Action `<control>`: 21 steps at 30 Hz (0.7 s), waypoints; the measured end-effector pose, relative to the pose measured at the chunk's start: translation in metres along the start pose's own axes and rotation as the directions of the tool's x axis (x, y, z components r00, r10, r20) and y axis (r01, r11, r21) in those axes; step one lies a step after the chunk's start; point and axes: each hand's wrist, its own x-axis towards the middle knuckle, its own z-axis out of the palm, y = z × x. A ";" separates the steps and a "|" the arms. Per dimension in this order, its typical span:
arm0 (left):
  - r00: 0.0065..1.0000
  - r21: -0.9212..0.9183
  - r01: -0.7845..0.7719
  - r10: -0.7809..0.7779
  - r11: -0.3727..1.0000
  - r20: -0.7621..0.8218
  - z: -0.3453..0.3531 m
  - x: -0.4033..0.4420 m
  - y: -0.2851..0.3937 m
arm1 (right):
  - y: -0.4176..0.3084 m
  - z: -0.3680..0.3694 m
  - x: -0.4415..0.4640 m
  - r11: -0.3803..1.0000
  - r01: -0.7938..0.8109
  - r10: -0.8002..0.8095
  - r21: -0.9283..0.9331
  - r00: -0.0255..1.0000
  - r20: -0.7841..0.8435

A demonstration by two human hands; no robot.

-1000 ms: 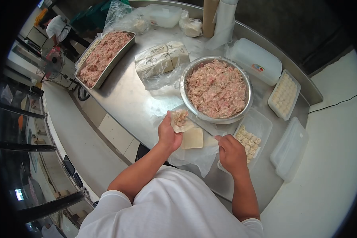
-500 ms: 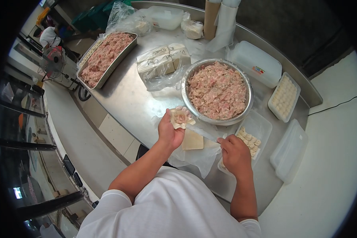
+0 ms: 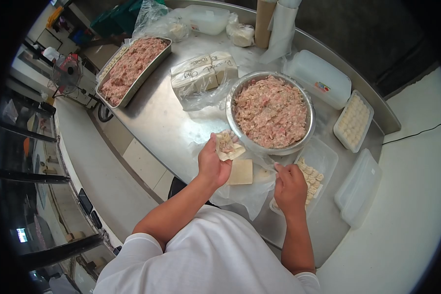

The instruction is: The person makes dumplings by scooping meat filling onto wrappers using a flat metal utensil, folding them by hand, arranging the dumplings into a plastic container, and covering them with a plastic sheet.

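In my left hand [image 3: 213, 161] lies a dumpling wrapper [image 3: 229, 148] with some pinkish meat filling on it; the fingers curl round its edge. My right hand [image 3: 290, 188] is closed on a thin, flat spreader [image 3: 263, 159], its blade pointing toward the wrapper. Below the left hand, a stack of square wrappers [image 3: 240, 172] rests on a clear plastic sheet [image 3: 247, 198]. A metal bowl [image 3: 312, 120] heaped with minced meat filling [image 3: 269, 111] stands just beyond both hands. Beside the right hand, a plastic tray [image 3: 327, 159] holds rows of folded dumplings [image 3: 310, 177].
At the right are a filled dumpling container [image 3: 354, 122], a clear lid [image 3: 358, 188] and a plastic box [image 3: 321, 78]. A wrapped packet [image 3: 201, 73] sits behind the bowl. A deep metal tray of meat [image 3: 132, 71] stands at the left table edge, near a fan [image 3: 66, 73].
The spreader's blade has drawn back from the wrapper and tilted as my right hand turned. The wrapper is tipped up slightly in my left hand. The whole view has shifted a little.
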 end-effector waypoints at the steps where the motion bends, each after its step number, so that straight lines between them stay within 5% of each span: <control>1: 1.000 0.032 -0.028 0.028 0.999 -0.009 0.002 0.001 0.000 | -0.003 -0.005 0.000 0.999 -0.026 0.027 0.023 0.999 -0.022; 8: 0.998 0.125 0.030 -0.037 0.992 0.053 -0.010 0.005 -0.009 | 0.000 0.007 -0.011 0.994 -0.030 0.020 0.108 0.995 0.095; 14: 0.997 0.055 0.042 -0.046 0.998 0.061 -0.013 0.003 -0.009 | -0.002 0.000 -0.006 0.991 -0.132 0.132 -0.004 0.991 -0.035; 21: 0.998 0.041 0.005 -0.008 0.999 0.058 -0.011 0.004 -0.011 | -0.003 0.000 -0.015 0.994 -0.049 0.047 0.093 0.999 0.024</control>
